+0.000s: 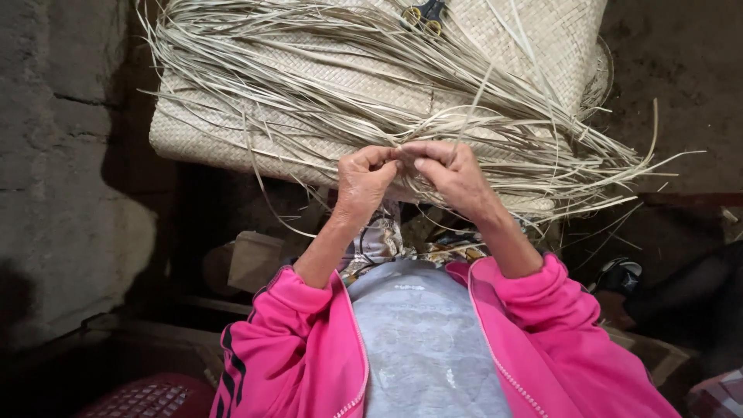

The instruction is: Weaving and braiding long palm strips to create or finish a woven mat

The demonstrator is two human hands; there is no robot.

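Note:
A pale woven mat lies folded in front of me, with a bundle of long loose dried straw strips spread across it toward the right. My left hand and my right hand meet at the mat's near edge, fingertips pinched together on thin straw strips. Both arms wear bright pink sleeves. The exact strips under the fingers are partly hidden.
A pair of scissors with yellow handles rests on the mat at the top. A rough grey wall stands at the left. A red plastic crate sits at the bottom left. A sandal lies on the dark floor at the right.

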